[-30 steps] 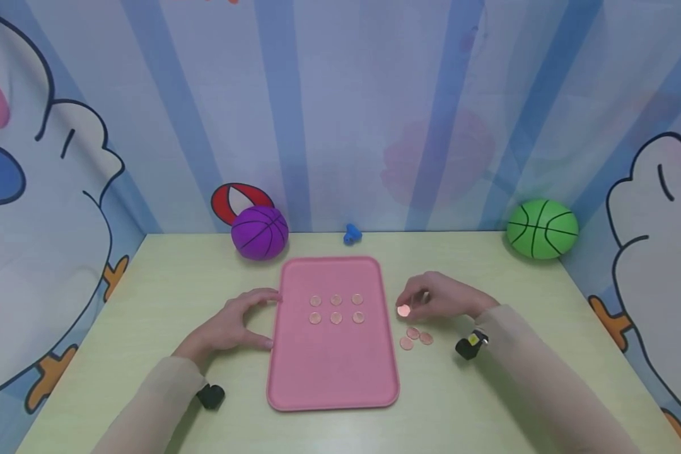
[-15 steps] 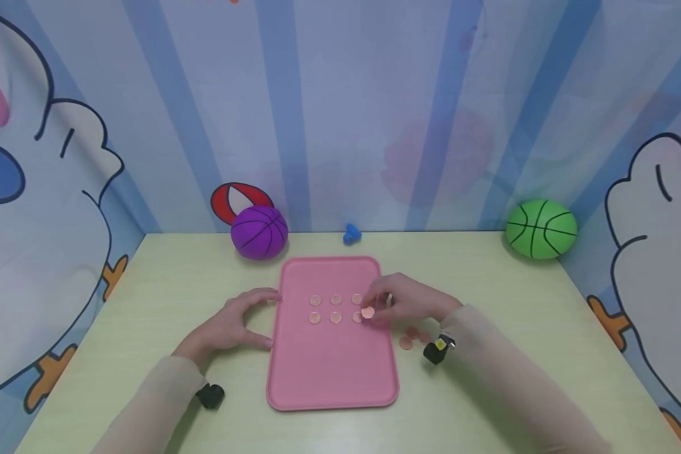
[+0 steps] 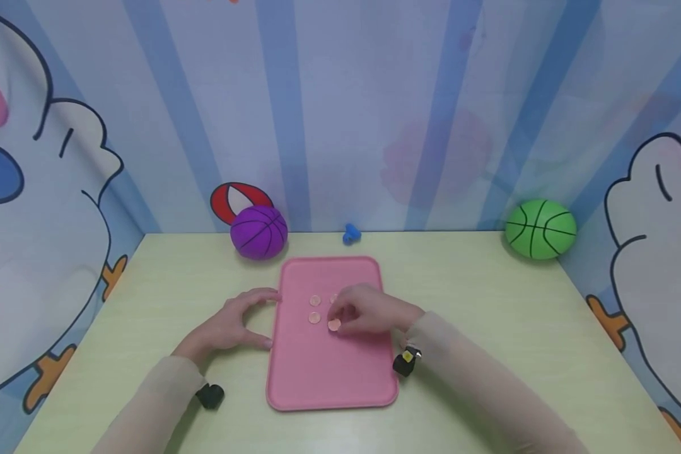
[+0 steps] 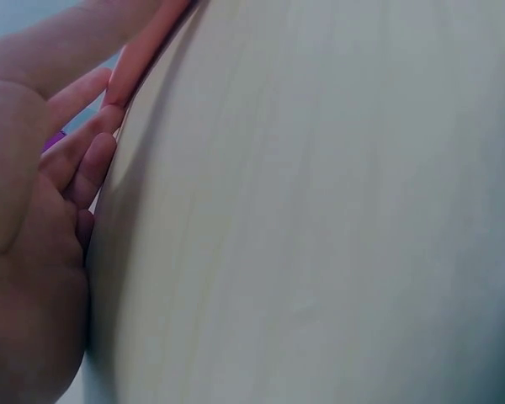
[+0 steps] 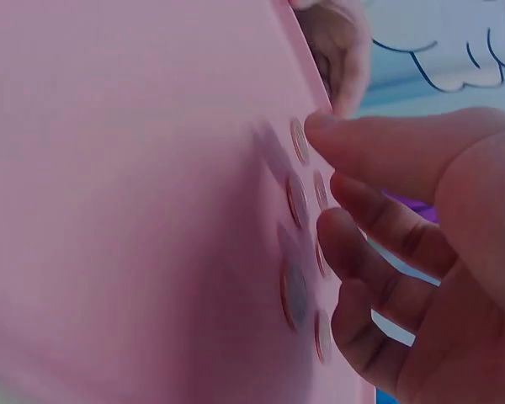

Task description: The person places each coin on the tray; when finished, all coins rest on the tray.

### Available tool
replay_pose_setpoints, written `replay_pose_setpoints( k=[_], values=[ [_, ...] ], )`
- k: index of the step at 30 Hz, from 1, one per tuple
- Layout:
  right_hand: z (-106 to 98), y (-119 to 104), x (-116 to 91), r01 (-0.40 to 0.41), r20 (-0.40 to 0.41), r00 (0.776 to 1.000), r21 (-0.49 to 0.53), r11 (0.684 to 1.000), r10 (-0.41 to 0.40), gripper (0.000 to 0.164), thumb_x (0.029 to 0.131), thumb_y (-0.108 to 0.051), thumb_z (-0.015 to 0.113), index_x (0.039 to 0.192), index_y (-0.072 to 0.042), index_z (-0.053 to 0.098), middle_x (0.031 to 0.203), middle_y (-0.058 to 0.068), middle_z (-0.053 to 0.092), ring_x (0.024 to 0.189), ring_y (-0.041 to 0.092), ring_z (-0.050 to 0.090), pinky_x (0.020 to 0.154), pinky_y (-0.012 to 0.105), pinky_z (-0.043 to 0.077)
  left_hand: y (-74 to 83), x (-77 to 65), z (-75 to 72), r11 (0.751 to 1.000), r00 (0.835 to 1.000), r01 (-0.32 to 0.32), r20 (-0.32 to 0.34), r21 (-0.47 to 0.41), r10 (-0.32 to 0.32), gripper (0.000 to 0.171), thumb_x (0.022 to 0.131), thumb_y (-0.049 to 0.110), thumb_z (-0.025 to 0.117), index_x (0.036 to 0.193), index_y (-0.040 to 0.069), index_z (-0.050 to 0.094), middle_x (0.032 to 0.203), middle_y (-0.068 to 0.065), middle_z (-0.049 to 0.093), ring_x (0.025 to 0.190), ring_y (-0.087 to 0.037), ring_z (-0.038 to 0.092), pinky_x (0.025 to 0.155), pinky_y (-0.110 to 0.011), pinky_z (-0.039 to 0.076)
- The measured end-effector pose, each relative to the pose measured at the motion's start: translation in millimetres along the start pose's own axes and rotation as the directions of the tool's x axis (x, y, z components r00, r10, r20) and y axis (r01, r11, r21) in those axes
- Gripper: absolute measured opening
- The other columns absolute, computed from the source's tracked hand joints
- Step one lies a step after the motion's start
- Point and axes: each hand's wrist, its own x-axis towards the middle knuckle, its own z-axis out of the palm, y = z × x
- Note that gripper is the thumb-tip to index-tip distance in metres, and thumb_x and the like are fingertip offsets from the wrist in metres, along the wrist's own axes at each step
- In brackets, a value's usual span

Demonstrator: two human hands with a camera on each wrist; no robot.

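My right hand (image 3: 369,310) is over the middle of the pink tray (image 3: 331,388) and pinches a copper-coloured coin (image 3: 334,325) between thumb and fingers. Several similar coins lie flat in two rows on the tray; one coin (image 3: 314,318) is just left of the held one. From the head, the right hand covers part of the rows; the right wrist view shows them, with a coin (image 5: 293,293) near the fingers. The held coin is hard to make out there. My left hand (image 3: 232,321) touches the tray's left rim, thumb and fingers spread and fairly straight.
A purple ball (image 3: 259,232) sits behind the tray to the left, and a green ball (image 3: 541,229) at the table's back right corner. Between them lies a small blue object (image 3: 351,234). A patterned cloth (image 3: 357,113) rises behind the table.
The right hand has carried the coin leftward from beside the tray to over its middle. Its wrist now hides the loose coins on the table. The left hand stays put.
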Motion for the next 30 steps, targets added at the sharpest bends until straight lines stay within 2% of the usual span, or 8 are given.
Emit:
replay_pose_setpoints(
  k=[3, 12, 19, 30],
  values=[
    [5.4, -3.9, 6.6, 0.018, 0.007, 1.000, -0.042, 0.999, -0.018, 0.021, 0.091, -0.018, 0.083, 0.112, -0.015, 0.081, 0.096, -0.006, 0.070, 0.087, 0.008, 0.062, 0.082, 0.024, 0.054, 1.2, 0.0, -0.5, 1.000, 1.000, 0.002, 0.000, 0.001, -0.002, 0.094, 0.068, 0.038, 0.099, 0.151, 0.028, 0.055, 0.165, -0.001, 0.042, 0.150, -0.035, 0.036, 0.123, -0.071, 0.019],
    [17.0, -12.5, 20.9, -0.012, 0.037, 0.999, -0.141, 0.990, 0.018, 0.019, 0.094, -0.023, 0.081, 0.113, -0.022, 0.081, 0.099, -0.012, 0.069, 0.088, 0.005, 0.059, 0.086, 0.023, 0.051, 2.5, 0.1, -1.7, 1.000, 1.000, 0.002, -0.004, 0.016, -0.002, 0.094, 0.068, 0.038, 0.099, 0.151, 0.029, 0.055, 0.164, 0.001, 0.043, 0.148, -0.034, 0.040, 0.123, -0.070, 0.021],
    [20.7, -18.2, 23.6, -0.031, 0.025, 0.999, -0.141, 0.990, 0.035, 0.012, 0.093, -0.019, 0.082, 0.104, -0.020, 0.081, 0.095, -0.011, 0.073, 0.085, 0.005, 0.062, 0.084, 0.023, 0.053, 2.0, -0.3, -1.1, 1.000, 1.000, -0.029, -0.004, 0.011, 0.029, 0.094, 0.069, 0.038, 0.098, 0.152, 0.026, 0.055, 0.164, -0.003, 0.044, 0.149, -0.037, 0.039, 0.122, -0.072, 0.021],
    [25.8, -20.2, 26.6, -0.063, 0.011, 0.998, -0.203, 0.977, 0.067, 0.013, 0.093, -0.023, 0.081, 0.106, -0.020, 0.080, 0.092, -0.012, 0.068, 0.085, 0.005, 0.059, 0.084, 0.022, 0.052, 3.2, -1.1, -1.3, 1.000, 1.000, 0.005, -0.003, 0.016, -0.005, 0.095, 0.068, 0.039, 0.099, 0.151, 0.028, 0.055, 0.165, -0.001, 0.043, 0.151, -0.035, 0.036, 0.123, -0.072, 0.019]
  ],
)
